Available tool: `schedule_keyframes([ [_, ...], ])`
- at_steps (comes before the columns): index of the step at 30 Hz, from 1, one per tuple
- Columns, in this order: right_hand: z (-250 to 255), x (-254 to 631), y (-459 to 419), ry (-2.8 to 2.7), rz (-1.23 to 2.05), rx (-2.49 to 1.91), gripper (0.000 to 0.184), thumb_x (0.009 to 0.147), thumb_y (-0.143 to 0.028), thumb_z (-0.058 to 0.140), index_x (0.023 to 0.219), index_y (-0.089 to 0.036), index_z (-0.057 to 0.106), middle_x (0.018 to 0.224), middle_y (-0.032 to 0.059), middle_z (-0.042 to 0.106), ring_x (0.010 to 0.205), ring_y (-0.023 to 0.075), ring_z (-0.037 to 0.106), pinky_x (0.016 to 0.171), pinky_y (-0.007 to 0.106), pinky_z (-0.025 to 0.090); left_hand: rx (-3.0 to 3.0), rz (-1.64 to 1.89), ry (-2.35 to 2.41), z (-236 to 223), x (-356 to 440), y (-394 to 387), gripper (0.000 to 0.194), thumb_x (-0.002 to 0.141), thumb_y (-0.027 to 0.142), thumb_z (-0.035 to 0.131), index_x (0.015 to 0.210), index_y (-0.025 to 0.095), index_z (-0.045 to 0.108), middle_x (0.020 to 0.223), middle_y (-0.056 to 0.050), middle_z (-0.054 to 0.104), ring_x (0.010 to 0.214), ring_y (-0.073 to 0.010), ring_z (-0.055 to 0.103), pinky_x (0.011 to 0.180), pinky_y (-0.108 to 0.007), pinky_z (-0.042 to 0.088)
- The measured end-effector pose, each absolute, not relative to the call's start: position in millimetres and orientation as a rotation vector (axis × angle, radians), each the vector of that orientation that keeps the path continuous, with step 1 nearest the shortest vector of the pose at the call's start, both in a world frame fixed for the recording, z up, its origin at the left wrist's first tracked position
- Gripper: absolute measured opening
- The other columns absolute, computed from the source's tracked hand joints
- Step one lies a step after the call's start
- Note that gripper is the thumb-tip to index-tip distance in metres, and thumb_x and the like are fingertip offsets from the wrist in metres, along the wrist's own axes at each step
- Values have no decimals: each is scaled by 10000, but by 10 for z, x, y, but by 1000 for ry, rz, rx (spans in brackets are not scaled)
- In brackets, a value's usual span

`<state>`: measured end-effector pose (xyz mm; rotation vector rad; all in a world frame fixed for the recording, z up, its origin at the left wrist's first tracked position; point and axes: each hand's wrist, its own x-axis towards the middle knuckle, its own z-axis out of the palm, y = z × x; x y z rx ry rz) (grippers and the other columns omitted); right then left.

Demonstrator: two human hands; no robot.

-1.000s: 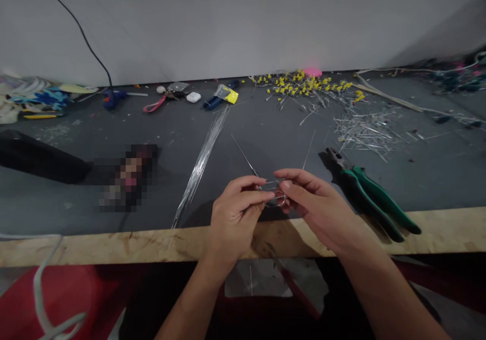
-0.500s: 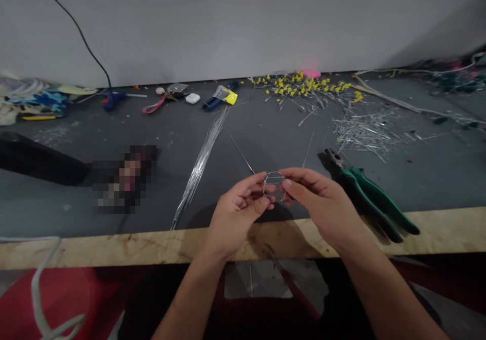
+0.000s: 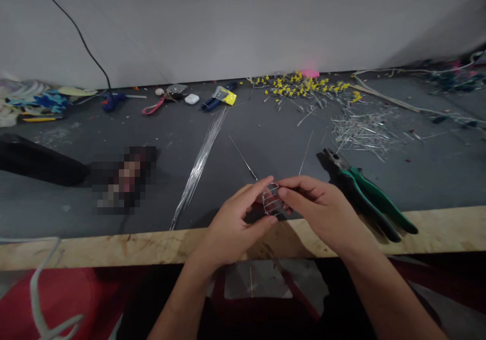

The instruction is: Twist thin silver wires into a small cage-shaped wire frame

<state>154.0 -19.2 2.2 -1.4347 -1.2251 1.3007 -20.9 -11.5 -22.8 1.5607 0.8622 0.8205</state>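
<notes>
Between my hands is a small round wire frame [image 3: 265, 204] with thin wires running across it. My right hand [image 3: 322, 209] pinches its right edge between thumb and fingers. Around its left side, my left hand [image 3: 237, 223] has its thumb and index finger spread apart; whether its other fingers touch the wire behind is hard to see. Just beyond the left fingertips lies a thin metal rod [image 3: 243, 157] with a thicker near end. Green-handled pliers [image 3: 366, 195] rest to the right of my right hand. A bundle of straight silver wires [image 3: 199, 166] lies left of my hands.
Yellow-tipped wire pieces [image 3: 299, 85] and a heap of short silver wires [image 3: 360, 129] lie at the back right. A black object [image 3: 41, 160] is at the left. The table's wooden front edge [image 3: 114, 249] runs below my wrists, with a white cable [image 3: 36, 289] hanging at left.
My left thumb and index finger have spread apart from the wire frame. The frame has tilted and come slightly nearer to me, still in my right hand.
</notes>
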Motion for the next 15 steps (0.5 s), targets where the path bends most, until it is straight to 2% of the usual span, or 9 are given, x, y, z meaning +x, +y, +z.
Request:
schedule_keyframes([
  [3,54,1527,-196,-1311,1258,-1485,125,813,-253,594,882,-229,695,809,-7,692,742,124,614,681,246,478,1821,801,972,-238,-218,-89,587,775,161,614,1317,306,442,1284,-31,554,1134,-207,549,976,-392,454],
  [6,63,1522,-190,-1360,1294,-1472,113,817,-258,580,839,-221,685,756,-20,665,688,109,588,639,231,456,1986,794,1001,-242,-221,-67,593,744,154,634,1300,268,461,1251,-34,586,1120,-200,554,979,-371,447],
  [11,61,1532,-178,-1311,1351,-1487,100,806,-263,581,767,-204,652,664,-40,613,580,83,516,544,211,411,2109,796,1032,-227,-227,-64,540,740,241,666,1254,245,500,1161,-37,639,1029,-190,600,920,-347,488],
  [15,49,1529,-173,-1303,1355,-1482,94,786,-266,594,748,-197,645,634,-41,592,559,83,502,530,214,399,2144,833,1044,-220,-215,-81,507,736,261,672,1221,242,526,1099,-35,661,971,-183,621,879,-332,510],
])
